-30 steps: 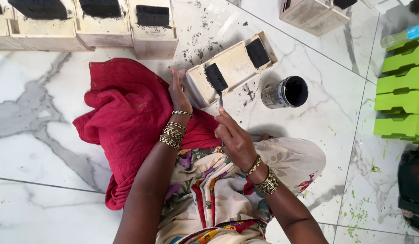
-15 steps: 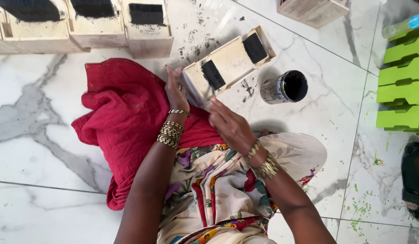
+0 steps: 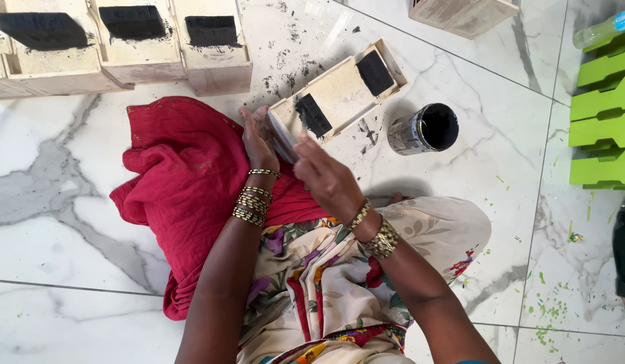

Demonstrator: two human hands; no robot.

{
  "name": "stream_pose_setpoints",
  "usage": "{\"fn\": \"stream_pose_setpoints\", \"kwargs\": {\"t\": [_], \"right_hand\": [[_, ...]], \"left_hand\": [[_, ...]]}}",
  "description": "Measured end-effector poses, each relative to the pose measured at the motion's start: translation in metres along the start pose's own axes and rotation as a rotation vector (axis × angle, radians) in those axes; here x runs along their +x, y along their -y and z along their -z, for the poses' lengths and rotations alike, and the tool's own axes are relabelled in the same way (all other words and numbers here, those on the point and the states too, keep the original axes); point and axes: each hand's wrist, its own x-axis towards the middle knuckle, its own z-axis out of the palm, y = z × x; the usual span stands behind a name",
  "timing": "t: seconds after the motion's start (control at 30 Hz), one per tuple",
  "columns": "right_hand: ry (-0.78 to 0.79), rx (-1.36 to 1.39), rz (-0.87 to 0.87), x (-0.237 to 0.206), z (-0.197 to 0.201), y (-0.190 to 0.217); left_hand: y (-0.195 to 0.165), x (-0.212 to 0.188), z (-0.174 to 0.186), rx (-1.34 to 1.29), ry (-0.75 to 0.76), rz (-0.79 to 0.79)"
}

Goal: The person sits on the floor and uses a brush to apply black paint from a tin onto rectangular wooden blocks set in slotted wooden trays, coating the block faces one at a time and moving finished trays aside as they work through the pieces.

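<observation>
A shallow pale wooden box (image 3: 339,94) lies tilted on the marble floor, with a black painted patch at each end. My left hand (image 3: 257,138) grips its near end, gold bangles on the wrist. My right hand (image 3: 326,176) hovers just over that same end with its fingers pinched together. The thin paintbrush it holds is mostly hidden under the fingers. An open tin of black paint (image 3: 424,129) stands just right of the box. A red cloth (image 3: 184,175) lies over my lap and the floor to the left.
A row of similar wooden boxes (image 3: 124,54) with black patches lines the top left. Another wooden box (image 3: 461,13) sits at the top right. Green plastic pieces (image 3: 606,114) and a bottle (image 3: 606,27) lie at the right edge. Black and green paint specks dot the floor.
My right hand has drawn the brush back from the black patch toward the box's near end. The left hand keeps its hold.
</observation>
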Motion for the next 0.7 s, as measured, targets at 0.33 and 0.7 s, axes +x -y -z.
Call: {"fn": "stream_pose_setpoints", "kwargs": {"t": [0.33, 0.7], "right_hand": [[-0.06, 0.045, -0.007, -0.018, 0.01, 0.024], [-0.058, 0.096, -0.088, -0.04, 0.037, 0.026]], "left_hand": [[0.002, -0.002, -0.001, -0.006, -0.035, 0.039], [0.008, 0.005, 0.001, -0.044, -0.074, 0.032]]}}
